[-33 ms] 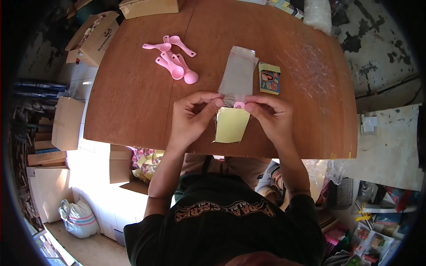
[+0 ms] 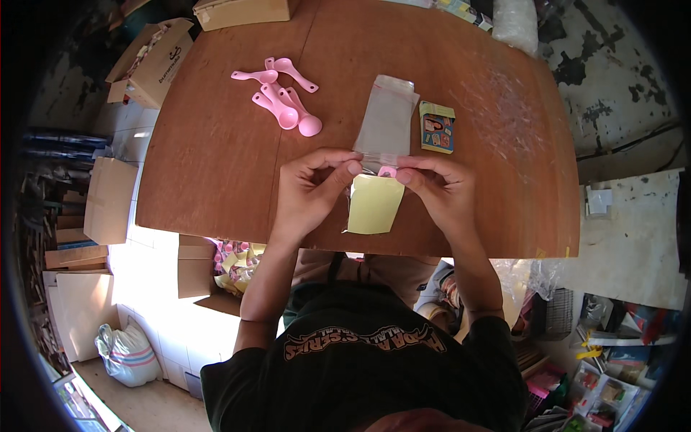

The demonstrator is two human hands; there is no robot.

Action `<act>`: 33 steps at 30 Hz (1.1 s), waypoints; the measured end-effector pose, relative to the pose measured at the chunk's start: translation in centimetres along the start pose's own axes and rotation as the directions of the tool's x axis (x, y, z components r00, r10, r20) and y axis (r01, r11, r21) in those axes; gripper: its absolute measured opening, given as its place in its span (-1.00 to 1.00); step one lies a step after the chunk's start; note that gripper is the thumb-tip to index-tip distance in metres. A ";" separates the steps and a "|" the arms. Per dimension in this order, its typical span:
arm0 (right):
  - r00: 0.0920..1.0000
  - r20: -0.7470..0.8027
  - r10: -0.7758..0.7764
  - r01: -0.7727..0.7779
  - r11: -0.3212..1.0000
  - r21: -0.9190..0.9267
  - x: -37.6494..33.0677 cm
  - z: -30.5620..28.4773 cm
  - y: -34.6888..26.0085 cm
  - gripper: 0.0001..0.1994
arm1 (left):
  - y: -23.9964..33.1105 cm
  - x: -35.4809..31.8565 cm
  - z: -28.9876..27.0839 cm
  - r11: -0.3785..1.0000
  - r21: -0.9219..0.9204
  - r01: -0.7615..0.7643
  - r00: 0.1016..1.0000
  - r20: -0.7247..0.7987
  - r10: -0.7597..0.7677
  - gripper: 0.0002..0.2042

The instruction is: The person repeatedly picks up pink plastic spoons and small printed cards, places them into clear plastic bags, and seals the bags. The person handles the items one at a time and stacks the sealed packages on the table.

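Observation:
My left hand [image 2: 317,183] and my right hand [image 2: 435,187] pinch the upper end of a clear plastic bag [image 2: 370,158] from either side, thumbs toward me. Inside the bag sits a pale yellow card [image 2: 376,207], and the pink end of a measuring spoon [image 2: 387,172] peeks out above it, beside my right thumb. The rest of that spoon is hidden. Just beyond my fingers lies a stack of clear bags [image 2: 389,115]. To its right is a small stack of printed cards [image 2: 437,128], blue and yellow. Several pink measuring spoons [image 2: 288,115] lie in a loose pile at the far left.
The brown wooden table [image 2: 216,165] ends close to my body. An open carton [image 2: 198,266] with filled packets stands below its left edge. More cardboard boxes [image 2: 155,65] are at the far left, and a roll of bubble wrap [image 2: 515,25] is at the far right.
The bag's lower end with the yellow card has shifted very slightly down and left. Both hands keep their pinch, almost unmoved.

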State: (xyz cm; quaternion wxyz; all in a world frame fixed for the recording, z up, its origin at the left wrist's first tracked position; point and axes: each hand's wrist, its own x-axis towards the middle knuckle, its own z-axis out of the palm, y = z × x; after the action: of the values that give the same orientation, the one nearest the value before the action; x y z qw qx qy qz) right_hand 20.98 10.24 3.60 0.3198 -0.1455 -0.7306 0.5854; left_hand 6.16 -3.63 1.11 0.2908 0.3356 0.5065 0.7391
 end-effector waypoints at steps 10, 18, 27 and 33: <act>0.959 0.266 -0.099 0.070 0.991 0.114 -0.5 -1.4 -0.2 -0.84 | 1.1 -0.6 -2.1 1.000 0.024 0.001 0.978 0.208 -0.006 -0.83; 0.945 0.314 -0.088 0.046 0.989 0.139 -0.7 -1.5 -0.3 -0.79 | 1.1 -0.7 -2.4 0.998 -0.008 -0.066 0.960 0.273 0.065 -0.79; 0.953 0.292 -0.081 0.013 0.973 0.228 -1.2 -0.8 -1.2 -0.79 | 0.9 -0.9 -2.2 0.995 -0.097 -0.013 0.968 0.248 0.037 -0.83; 0.975 0.203 -0.092 0.086 0.996 0.038 -1.9 0.6 -1.0 -0.75 | 1.5 -2.1 -2.4 0.992 0.123 -0.025 0.974 0.225 -0.004 -0.62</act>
State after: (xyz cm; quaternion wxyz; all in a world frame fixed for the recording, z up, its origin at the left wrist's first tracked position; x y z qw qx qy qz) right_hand 22.22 8.43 3.88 0.2709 -0.0469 -0.7568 0.5931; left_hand 5.37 -7.07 1.48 0.3206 0.4371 0.5139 0.6648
